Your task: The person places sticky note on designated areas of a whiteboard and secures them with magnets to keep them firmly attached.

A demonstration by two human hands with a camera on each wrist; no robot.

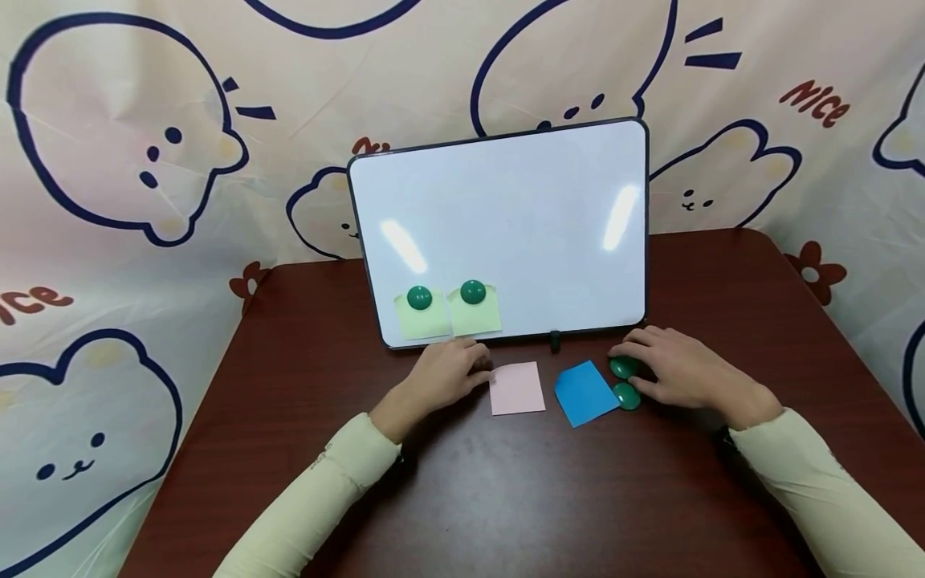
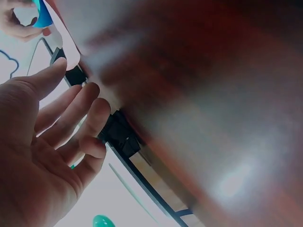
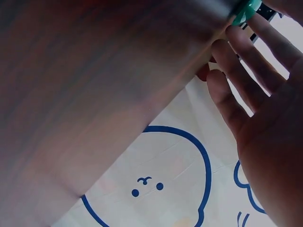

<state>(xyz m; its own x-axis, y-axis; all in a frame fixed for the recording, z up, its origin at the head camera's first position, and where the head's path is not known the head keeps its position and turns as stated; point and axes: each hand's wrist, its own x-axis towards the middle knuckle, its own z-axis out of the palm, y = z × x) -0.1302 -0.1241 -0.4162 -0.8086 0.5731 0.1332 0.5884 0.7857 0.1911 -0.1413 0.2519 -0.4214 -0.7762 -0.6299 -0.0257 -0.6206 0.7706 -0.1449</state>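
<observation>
In the head view my left hand (image 1: 450, 374) rests by the left edge of a pink sticky note (image 1: 517, 389), thumb tip at the paper. The left wrist view has its fingers loosely bent and apart from the thumb, nothing gripped. To the right lies a blue sticky note (image 1: 584, 393) with a raised, curling edge. My right hand (image 1: 675, 369) pinches a round green magnet (image 1: 622, 367) between thumb and index finger. A second green magnet (image 1: 627, 396) sits just below, against the blue note's right corner.
Behind the hands a whiteboard (image 1: 506, 217) leans up on the brown table (image 1: 499, 514). Two pale green notes (image 1: 475, 318) are fixed at its lower left, each under a green magnet (image 1: 419, 298). A small black clip (image 1: 555, 342) stands at its bottom edge. Cartoon-printed cloth (image 1: 94, 281) surrounds the table.
</observation>
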